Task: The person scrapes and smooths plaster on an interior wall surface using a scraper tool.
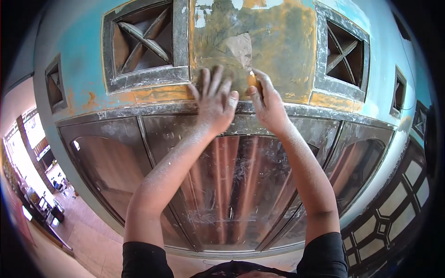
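My right hand (269, 99) is closed around the orange handle of a scraper (241, 48). The wide, dusty blade points up and lies against the stained wall (287, 46), where old paint shows in brown, orange and white patches. To the left, my left hand (215, 99) is spread with its fingers apart, resting on the lower part of the wall just above the dark wooden frame. It holds nothing. Pale dust covers both hands and forearms.
Square vents with crossed bars (143, 41) flank the patch, the right one (344, 53) smaller in view. Below are dark-framed glass panes (232, 185) with curtains behind. A doorway with a tiled floor (88, 241) is at left, and a patterned dark grille (384, 222) at lower right.
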Demonstrator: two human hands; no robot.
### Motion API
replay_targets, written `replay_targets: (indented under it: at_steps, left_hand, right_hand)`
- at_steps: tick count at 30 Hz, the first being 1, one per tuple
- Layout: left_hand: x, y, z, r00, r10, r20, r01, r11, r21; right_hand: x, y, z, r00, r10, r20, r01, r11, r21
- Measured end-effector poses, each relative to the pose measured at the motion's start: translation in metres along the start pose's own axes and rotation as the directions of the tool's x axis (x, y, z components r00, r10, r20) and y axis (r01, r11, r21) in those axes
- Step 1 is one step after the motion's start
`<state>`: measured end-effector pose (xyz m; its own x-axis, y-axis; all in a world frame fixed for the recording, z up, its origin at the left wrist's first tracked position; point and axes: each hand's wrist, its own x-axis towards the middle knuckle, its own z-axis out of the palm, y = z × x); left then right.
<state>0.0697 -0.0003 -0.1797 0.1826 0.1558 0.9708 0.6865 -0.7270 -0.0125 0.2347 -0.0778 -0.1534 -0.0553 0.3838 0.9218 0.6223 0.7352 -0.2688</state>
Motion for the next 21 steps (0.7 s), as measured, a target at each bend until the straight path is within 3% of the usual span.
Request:
replay_targets:
  at_steps: [2, 3, 4, 5, 8, 9, 10, 12, 14, 15, 18, 19, 21]
  left_hand:
    - [-0.002, 0.012, -0.002, 1.0, -0.006, -0.006, 0.003, 0.921, -0.39]
    - [-0.001, 0.018, -0.003, 1.0, -0.007, -0.009, 0.003, 0.925, -0.379]
    - [0.002, 0.024, -0.005, 0.99, -0.125, 0.068, 0.138, 0.739, -0.659]
    - [0.006, 0.03, -0.01, 0.962, -0.206, 0.178, 0.256, 0.454, -0.853]
    - [0.012, 0.036, -0.046, 0.943, -0.262, 0.207, 0.319, 0.525, -0.789]
    - [0.016, 0.01, -0.032, 0.985, -0.169, 0.03, 0.142, 0.702, -0.698]
    - [0.023, 0.013, -0.059, 0.966, -0.231, 0.115, 0.255, 0.802, -0.54]
    - [0.036, -0.001, -0.084, 0.916, -0.351, 0.196, 0.399, 0.854, -0.334]
    - [0.044, -0.019, -0.1, 0.983, -0.177, -0.051, 0.176, 0.984, -0.026]
    - [0.046, -0.047, -0.093, 0.979, 0.004, -0.204, 0.004, 0.999, 0.035]
    - [0.05, -0.044, -0.107, 0.983, 0.005, -0.183, 0.013, 0.995, 0.095]
    - [0.05, -0.036, -0.113, 0.992, -0.107, -0.062, 0.109, 0.994, 0.018]
    - [0.042, -0.026, -0.109, 0.987, -0.158, 0.025, 0.156, 0.985, 0.069]
  right_hand:
    - [-0.006, -0.005, 0.013, 0.989, -0.141, 0.039, 0.136, 0.986, 0.1]
    - [-0.01, -0.008, 0.019, 0.983, -0.176, 0.05, 0.167, 0.975, 0.147]
    - [-0.016, -0.013, 0.027, 0.974, -0.227, 0.016, 0.221, 0.96, 0.172]
    - [-0.02, -0.016, 0.031, 0.967, -0.253, 0.011, 0.249, 0.958, 0.146]
    - [-0.018, -0.026, 0.027, 0.956, -0.293, -0.009, 0.29, 0.942, 0.171]
    - [-0.017, -0.032, 0.015, 0.958, -0.218, 0.184, 0.228, 0.973, -0.033]
    - [-0.016, -0.037, 0.002, 0.931, -0.098, 0.351, 0.192, 0.95, -0.245]
    - [0.001, -0.032, -0.017, 0.916, -0.141, 0.375, 0.273, 0.904, -0.329]
    - [0.024, -0.017, -0.038, 0.891, -0.376, 0.254, 0.451, 0.673, -0.587]
    - [0.039, -0.007, -0.048, 0.889, -0.428, 0.162, 0.435, 0.681, -0.589]
    - [0.081, 0.009, -0.08, 0.835, -0.549, -0.035, 0.4, 0.65, -0.646]
    - [0.092, 0.014, -0.088, 0.813, -0.577, -0.076, 0.398, 0.647, -0.65]
    - [0.108, 0.024, -0.101, 0.783, -0.603, -0.151, 0.392, 0.669, -0.632]
